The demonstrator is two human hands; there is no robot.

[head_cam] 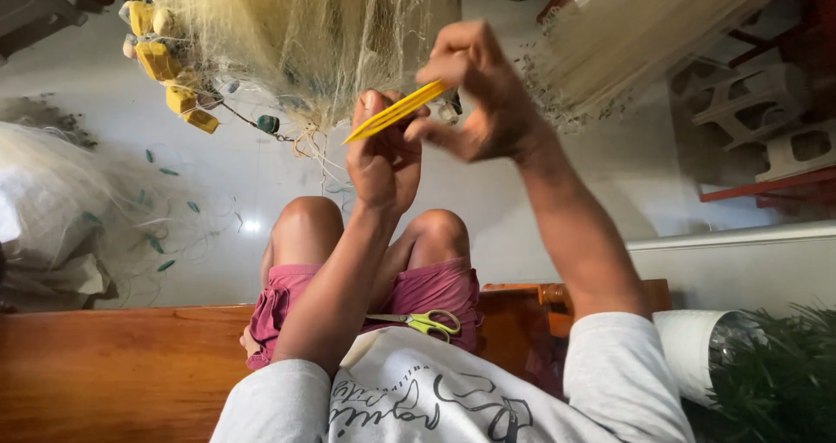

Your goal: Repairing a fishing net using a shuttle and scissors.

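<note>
A pale fishing net (305, 33) hangs in front of me, with yellow floats (161, 60) along its left edge. My right hand (475, 90) grips a flat yellow netting needle (396, 110) near its upper end. The needle's pointed end slants down to the left, in front of my left hand (383, 151). That hand is closed, pinching the net's thin strands just below the bunched mesh. Both hands are raised above my bare knees.
Green-handled scissors (422, 322) lie on my lap against the pink shorts. I sit on a wooden bench (104, 365). Another heap of net (61, 199) lies on the floor at left. Concrete blocks (766, 121) and red framing stand at right; a plant (775, 382) at bottom right.
</note>
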